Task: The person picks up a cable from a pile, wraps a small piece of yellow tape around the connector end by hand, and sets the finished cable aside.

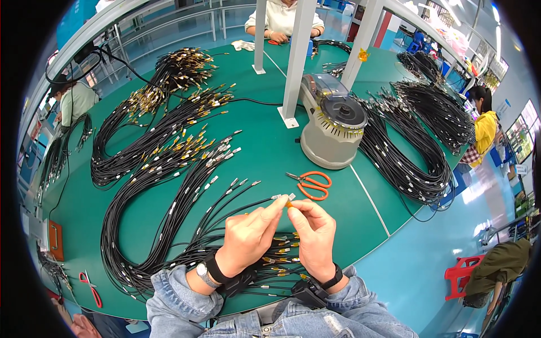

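Nearer the wearer than the tape dispenser, the left hand and right hand pinch 1 cable end at its yellow tape. Left of the dispenser, many yellow-tipped cables look done; paler-tipped cables rightward seem left.

cables partly hidden by left hand, far co-worker cropped

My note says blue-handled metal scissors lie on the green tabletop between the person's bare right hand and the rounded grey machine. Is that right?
No: the head view shows orange-handled metal scissors, not blue-handled. They do lie on the green tabletop between the bare right hand and the rounded grey machine.
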Available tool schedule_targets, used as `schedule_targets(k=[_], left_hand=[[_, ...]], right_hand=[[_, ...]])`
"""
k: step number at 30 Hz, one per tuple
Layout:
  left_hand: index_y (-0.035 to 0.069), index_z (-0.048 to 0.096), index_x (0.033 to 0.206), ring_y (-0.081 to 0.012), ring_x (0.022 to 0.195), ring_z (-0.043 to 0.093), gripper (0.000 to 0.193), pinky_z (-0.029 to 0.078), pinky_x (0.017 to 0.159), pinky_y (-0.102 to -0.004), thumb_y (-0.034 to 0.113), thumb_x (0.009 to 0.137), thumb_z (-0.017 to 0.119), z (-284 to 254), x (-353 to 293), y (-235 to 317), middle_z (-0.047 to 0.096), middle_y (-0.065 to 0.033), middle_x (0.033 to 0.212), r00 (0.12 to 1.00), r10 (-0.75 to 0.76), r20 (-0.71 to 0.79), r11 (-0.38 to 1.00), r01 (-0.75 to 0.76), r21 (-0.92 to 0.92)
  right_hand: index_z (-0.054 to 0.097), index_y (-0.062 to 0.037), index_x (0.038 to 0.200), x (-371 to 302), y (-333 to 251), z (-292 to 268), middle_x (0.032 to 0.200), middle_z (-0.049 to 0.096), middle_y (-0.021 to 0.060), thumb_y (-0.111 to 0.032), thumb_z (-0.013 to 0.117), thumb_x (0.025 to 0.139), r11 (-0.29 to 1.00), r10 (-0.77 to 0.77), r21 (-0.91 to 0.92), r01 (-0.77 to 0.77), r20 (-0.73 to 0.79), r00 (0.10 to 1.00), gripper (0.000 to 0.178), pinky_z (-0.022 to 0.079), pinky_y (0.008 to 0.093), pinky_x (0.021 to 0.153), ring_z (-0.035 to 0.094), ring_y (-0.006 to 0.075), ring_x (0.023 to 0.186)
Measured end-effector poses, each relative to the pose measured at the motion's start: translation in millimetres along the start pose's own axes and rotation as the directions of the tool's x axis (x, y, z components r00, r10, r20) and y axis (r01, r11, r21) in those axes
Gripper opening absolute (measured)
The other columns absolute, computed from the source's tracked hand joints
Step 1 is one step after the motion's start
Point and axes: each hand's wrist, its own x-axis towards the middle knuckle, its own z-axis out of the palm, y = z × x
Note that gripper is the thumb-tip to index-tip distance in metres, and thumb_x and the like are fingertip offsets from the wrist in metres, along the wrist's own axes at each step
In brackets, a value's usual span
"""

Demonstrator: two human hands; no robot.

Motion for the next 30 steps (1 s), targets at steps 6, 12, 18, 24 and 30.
schedule_targets(k=[6, 12, 18, 24, 30], left_hand=[[0.002, 0.062, 0.109, -0.0227, 0.064, 0.066, 0.033, 0.051, 0.054, -0.0273, -0.005, 0.077, 0.063, 0.1, 2.6, 2.3, 0.067, -0.0165, 0.087, 0.998, -0.053, -0.032, 0.996, 0.05, -0.075], [0.001, 0.061, 0.11, -0.0228, 0.064, 0.066, 0.033, 0.051, 0.054, -0.0273, -0.004, 0.078, 0.061, 1.2, 2.7, 0.9, 0.066, -0.0171, 0.089, 0.997, -0.064, -0.039, 0.994, 0.06, -0.096], [0.002, 0.057, 0.116, -0.0246, 0.067, 0.066, 0.037, 0.051, 0.055, -0.0294, -0.001, 0.079, 0.062, -0.4, 1.5, -0.2, 0.066, -0.0162, 0.086, 0.997, -0.078, 0.005, 0.994, 0.078, -0.079], [0.001, 0.058, 0.108, -0.0223, 0.056, 0.063, 0.03, 0.048, 0.048, -0.0293, -0.001, 0.079, 0.063, -0.8, -3.2, 3.4, 0.066, -0.0132, 0.079, 0.965, -0.255, 0.059, 0.959, 0.26, -0.115], [0.002, 0.058, 0.101, -0.02, 0.047, 0.058, 0.023, 0.044, 0.043, -0.0297, 0.0, 0.079, 0.064, 3.6, -2.3, -1.9, 0.063, -0.0094, 0.068, 0.993, -0.104, -0.065, 0.99, 0.096, -0.107]], right_hand=[[0.061, 0.0054, 0.101, -0.8, -3.9, 1.5, 0.089, 0.06, 0.0051, 0.001, 0.059, 0.084, 0.999, 0.048, -0.019, -0.048, 0.022, 0.999, 0.018, 0.044, 0.0237, 0.075, 0.054, 0.0106, 0.082], [0.06, 0.0041, 0.106, -0.4, -1.0, 0.1, 0.089, 0.062, 0.0064, -0.002, 0.059, 0.085, 0.999, 0.037, -0.04, -0.036, 0.025, 0.999, 0.022, 0.046, 0.0232, 0.074, 0.057, 0.0109, 0.08], [0.06, 0.0033, 0.103, 1.9, -3.1, -0.9, 0.089, 0.061, 0.0047, -0.004, 0.059, 0.085, 0.997, 0.07, -0.031, -0.068, 0.043, 0.997, 0.02, 0.044, 0.022, 0.074, 0.056, 0.0094, 0.081], [0.059, 0.0019, 0.093, 5.6, -1.4, -1.6, 0.088, 0.059, 0.0024, -0.002, 0.06, 0.084, 0.997, 0.04, -0.068, -0.037, 0.043, 0.998, 0.01, 0.043, 0.0214, 0.075, 0.055, 0.0079, 0.082], [0.059, 0.0016, 0.089, 7.0, 0.8, -3.0, 0.086, 0.057, 0.0009, 0.0, 0.059, 0.084, 0.996, 0.001, -0.084, 0.006, 0.083, 0.997, 0.005, 0.043, 0.0212, 0.076, 0.054, 0.0077, 0.081]])
